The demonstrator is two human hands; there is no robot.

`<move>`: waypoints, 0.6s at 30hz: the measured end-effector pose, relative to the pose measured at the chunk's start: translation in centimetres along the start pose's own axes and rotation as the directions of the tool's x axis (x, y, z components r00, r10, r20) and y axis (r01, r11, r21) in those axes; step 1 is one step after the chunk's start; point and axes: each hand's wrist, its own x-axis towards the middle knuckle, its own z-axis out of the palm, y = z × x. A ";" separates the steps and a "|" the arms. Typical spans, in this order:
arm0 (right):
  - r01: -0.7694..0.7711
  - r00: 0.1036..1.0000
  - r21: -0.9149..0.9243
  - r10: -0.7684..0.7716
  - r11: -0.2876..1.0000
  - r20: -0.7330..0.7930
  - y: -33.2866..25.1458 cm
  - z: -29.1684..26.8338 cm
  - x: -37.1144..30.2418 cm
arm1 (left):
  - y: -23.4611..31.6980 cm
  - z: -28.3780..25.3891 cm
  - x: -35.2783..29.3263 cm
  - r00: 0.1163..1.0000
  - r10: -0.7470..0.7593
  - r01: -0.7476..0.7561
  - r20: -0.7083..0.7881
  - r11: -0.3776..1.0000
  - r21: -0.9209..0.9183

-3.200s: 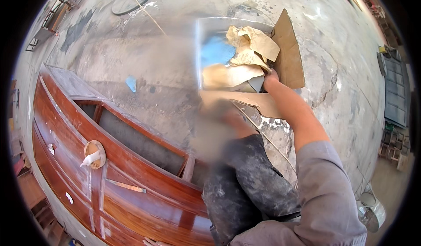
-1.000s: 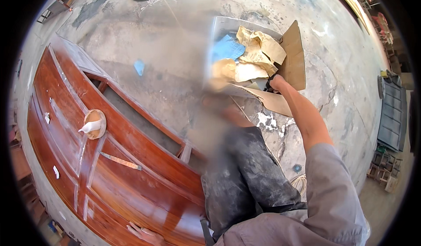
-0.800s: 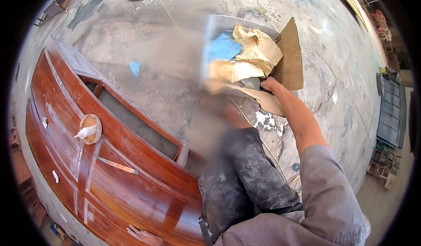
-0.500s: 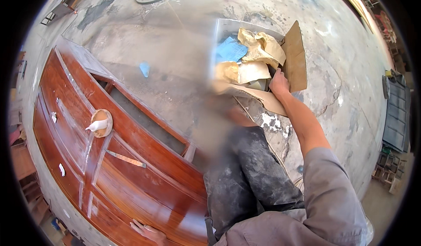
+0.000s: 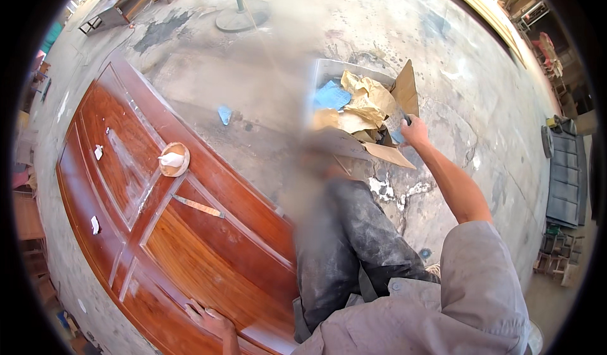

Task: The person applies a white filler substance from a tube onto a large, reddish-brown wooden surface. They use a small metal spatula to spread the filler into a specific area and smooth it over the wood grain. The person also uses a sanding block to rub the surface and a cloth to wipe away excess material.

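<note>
My left hand (image 5: 208, 319) lies with its fingers spread on the glossy red-brown panelled wooden piece (image 5: 208, 254), near its lower edge. At the right side of an open cardboard box (image 5: 393, 155), my right hand (image 5: 415, 132) is closed on a thin piece with a dark end and a light-blue part; its kind is unclear. Crumpled tan paper sheets (image 5: 367, 99) and a blue sheet (image 5: 331, 96) fill the box. On the wood rest a round dish (image 5: 182, 168) holding white material and a narrow tool with an orange-brown handle (image 5: 203, 208).
Small white scraps (image 5: 95, 224) lie on the wood. A blue scrap (image 5: 224, 115) is on the stained concrete floor (image 5: 493, 102). Farther off stand a round-based pole (image 5: 237, 18), a low table (image 5: 120, 4) and dark panels (image 5: 564, 175) at the right.
My right hand has risen from inside the box to its right edge, now with the thin piece in it. Papers in the box have shifted. My left hand stays on the wood; the view has tilted.
</note>
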 end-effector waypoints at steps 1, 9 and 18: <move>-0.033 0.999 0.013 0.032 0.999 0.006 2.3 -0.8 1.5 | 0.6 0.6 0.0 1.000 0.010 -0.010 0.006 1.000 -0.016; -0.419 0.903 0.720 0.174 0.553 0.392 -4.7 -3.8 -2.5 | 0.0 -0.3 -0.1 0.999 0.015 -0.014 -0.036 1.000 0.024; -0.435 0.900 0.869 0.069 0.236 0.431 -4.1 -3.0 -3.6 | -0.3 0.0 -0.3 1.000 0.004 -0.004 -0.021 1.000 0.007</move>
